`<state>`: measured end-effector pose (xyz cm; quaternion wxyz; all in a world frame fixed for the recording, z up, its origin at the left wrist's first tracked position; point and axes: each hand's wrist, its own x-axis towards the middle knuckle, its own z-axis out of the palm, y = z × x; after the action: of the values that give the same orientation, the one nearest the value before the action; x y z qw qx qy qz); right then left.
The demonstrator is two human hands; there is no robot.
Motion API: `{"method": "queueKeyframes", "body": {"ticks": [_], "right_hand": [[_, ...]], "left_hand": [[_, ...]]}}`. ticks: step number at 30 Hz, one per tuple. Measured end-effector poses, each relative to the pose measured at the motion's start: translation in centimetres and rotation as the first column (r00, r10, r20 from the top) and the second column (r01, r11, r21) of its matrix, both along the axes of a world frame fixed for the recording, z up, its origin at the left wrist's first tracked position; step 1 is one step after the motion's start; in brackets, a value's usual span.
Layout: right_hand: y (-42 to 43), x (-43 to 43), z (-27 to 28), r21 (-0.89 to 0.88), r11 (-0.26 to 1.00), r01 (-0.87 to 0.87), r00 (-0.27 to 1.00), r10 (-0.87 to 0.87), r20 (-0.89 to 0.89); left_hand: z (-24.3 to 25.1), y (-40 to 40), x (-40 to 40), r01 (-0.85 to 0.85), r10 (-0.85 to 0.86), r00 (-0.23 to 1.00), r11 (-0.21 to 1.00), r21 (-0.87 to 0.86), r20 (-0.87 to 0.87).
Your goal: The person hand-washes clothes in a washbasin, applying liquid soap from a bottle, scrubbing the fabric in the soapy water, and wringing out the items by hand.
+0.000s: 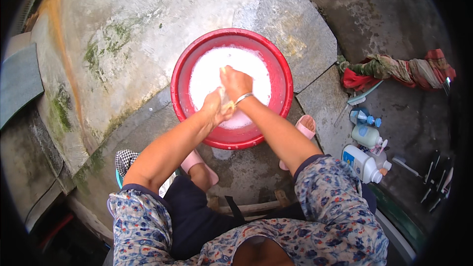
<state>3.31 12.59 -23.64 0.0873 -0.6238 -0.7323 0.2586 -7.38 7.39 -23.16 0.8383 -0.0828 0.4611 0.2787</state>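
Observation:
A red plastic basin (232, 144) stands on the ground in front of me, with white suds (207, 70) covering the water inside. Both hands are close together over the suds. My left hand (214, 109) has its fingers around a wet, pale yellowish cloth (226, 105). Just beyond and to the right, my right hand (235, 80) is curled, with a silver bangle at its wrist; a small yellowish bit shows at its fingers, but whether it grips part of the same cloth cannot be told.
Several plastic bottles (360, 162) and a light blue brush (357, 99) lie at the right. Above them is a twisted red and green cloth (395, 69). A checkered cloth (125, 159) is at the lower left. My feet in pink slippers flank the basin's near side. Mossy concrete rises at the left.

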Motion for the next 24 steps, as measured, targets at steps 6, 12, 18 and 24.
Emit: {"method": "queueKeyframes", "body": {"ticks": [6,12,18,24], "right_hand": [[4.3,5.0,-0.3,-0.015,0.998,-0.057,0.99,0.058,0.127],[3.2,7.9,1.6,0.086,0.908,-0.409,0.912,0.405,0.062],[-0.6,10.1,9.7,-0.544,0.732,-0.409,0.905,0.249,-0.345],[-4.2,8.2,10.7,-0.65,0.741,-0.165,0.689,-0.385,-0.614]], "left_hand": [[-3.3,2.2,-1.1,-0.067,0.174,0.894,0.963,0.261,-0.412],[-6.0,0.9,-2.6,0.359,-0.079,0.712,0.895,0.264,-0.698],[6.5,2.3,-0.4,0.001,0.06,0.969,0.969,0.247,-0.242],[12.8,1.4,1.4,0.015,0.078,0.975,0.911,0.411,-0.207]]}}
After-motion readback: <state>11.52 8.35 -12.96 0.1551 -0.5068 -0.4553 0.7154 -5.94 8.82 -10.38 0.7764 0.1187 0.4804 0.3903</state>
